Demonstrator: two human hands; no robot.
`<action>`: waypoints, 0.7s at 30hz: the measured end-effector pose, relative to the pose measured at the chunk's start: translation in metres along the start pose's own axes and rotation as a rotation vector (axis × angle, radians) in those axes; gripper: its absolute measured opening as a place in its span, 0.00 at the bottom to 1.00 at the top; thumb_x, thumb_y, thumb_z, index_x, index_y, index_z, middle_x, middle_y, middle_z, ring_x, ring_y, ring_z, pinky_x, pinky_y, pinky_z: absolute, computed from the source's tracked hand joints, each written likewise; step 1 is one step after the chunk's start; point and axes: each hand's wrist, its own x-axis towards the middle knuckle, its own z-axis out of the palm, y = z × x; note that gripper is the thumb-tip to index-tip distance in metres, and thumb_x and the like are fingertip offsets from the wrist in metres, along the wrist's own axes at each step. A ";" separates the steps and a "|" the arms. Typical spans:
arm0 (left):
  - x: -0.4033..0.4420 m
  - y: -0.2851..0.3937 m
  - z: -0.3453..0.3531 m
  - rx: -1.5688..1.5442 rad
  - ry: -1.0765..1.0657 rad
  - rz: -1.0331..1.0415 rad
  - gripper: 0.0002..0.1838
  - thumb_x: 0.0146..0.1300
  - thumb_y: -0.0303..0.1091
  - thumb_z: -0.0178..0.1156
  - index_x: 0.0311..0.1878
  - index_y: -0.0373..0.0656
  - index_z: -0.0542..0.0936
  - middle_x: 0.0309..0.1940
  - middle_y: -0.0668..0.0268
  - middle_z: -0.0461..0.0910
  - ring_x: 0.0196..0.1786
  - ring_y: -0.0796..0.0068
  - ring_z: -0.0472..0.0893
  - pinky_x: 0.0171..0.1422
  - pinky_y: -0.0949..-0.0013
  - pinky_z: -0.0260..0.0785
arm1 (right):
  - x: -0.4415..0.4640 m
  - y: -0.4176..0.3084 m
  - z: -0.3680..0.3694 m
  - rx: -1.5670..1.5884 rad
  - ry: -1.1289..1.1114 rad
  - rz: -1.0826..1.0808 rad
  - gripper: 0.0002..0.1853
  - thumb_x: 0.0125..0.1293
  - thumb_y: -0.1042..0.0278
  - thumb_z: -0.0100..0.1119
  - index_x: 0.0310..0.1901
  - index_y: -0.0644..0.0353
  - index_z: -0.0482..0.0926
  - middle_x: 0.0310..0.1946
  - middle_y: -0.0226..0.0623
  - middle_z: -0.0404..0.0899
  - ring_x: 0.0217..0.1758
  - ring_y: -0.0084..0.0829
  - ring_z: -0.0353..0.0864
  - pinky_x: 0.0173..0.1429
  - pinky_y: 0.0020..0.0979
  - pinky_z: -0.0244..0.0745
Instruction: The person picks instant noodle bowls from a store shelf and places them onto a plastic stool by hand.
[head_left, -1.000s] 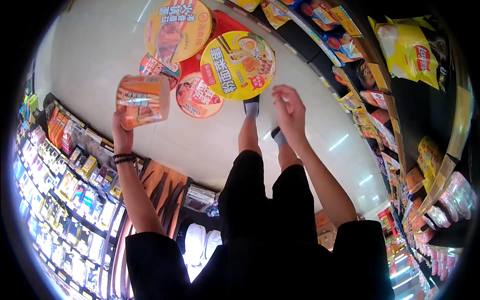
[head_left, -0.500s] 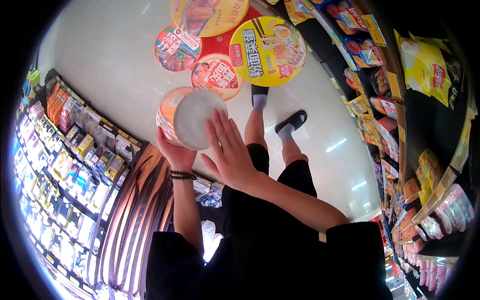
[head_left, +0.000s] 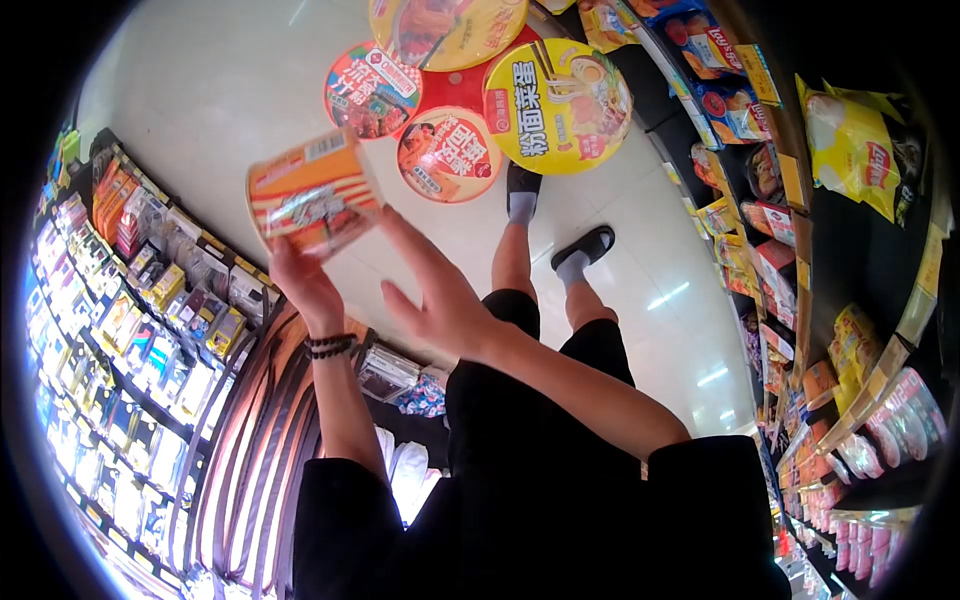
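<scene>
My left hand [head_left: 305, 287], with a dark beaded bracelet on its wrist, is wrapped round an instant noodle tub [head_left: 312, 195]. The tub is orange with a striped, printed side and lies tilted on its side, a barcode label near its upper edge. My right hand [head_left: 442, 305] is stretched out at the tub's right end, thumb apart. Its fingertips meet the tub's edge; whether they press on it I cannot tell. Beyond the hands stands a group of round-lidded tubs: a yellow tub [head_left: 558, 105], a red-and-white tub [head_left: 450, 155] and a red tub [head_left: 372, 90].
A bigger yellow-orange tub [head_left: 448, 30] is at the top. Shelves of packaged snacks curve along the right, with a yellow chip bag [head_left: 850, 150]. Hanging goods fill a display rack [head_left: 130, 330] on the left. My slippered feet stand on the pale floor [head_left: 650, 270].
The tub has moved left and turned, so its printed side shows instead of its pale round end. My right hand has slid from across that end to its edge.
</scene>
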 end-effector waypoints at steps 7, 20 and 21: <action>0.042 0.017 0.061 1.179 0.016 0.935 0.37 0.50 0.46 0.70 0.65 0.45 0.72 0.67 0.54 0.64 0.67 0.51 0.61 0.66 0.54 0.61 | 0.090 0.042 0.000 0.838 0.006 0.300 0.35 0.67 0.72 0.49 0.73 0.54 0.46 0.69 0.36 0.56 0.72 0.30 0.57 0.70 0.37 0.58; 0.068 -0.031 0.095 1.237 0.048 1.011 0.40 0.39 0.51 0.74 0.59 0.50 0.75 0.64 0.56 0.65 0.66 0.43 0.60 0.64 0.41 0.56 | 0.053 0.098 -0.043 1.024 0.039 0.681 0.22 0.71 0.58 0.47 0.63 0.56 0.63 0.57 0.38 0.73 0.60 0.35 0.73 0.64 0.40 0.68; 0.067 -0.033 0.096 1.231 0.047 1.016 0.40 0.39 0.50 0.75 0.59 0.49 0.75 0.63 0.56 0.66 0.66 0.44 0.61 0.65 0.42 0.56 | 0.045 0.102 -0.046 1.027 0.035 0.699 0.22 0.71 0.57 0.47 0.62 0.56 0.64 0.56 0.38 0.74 0.60 0.35 0.74 0.64 0.39 0.68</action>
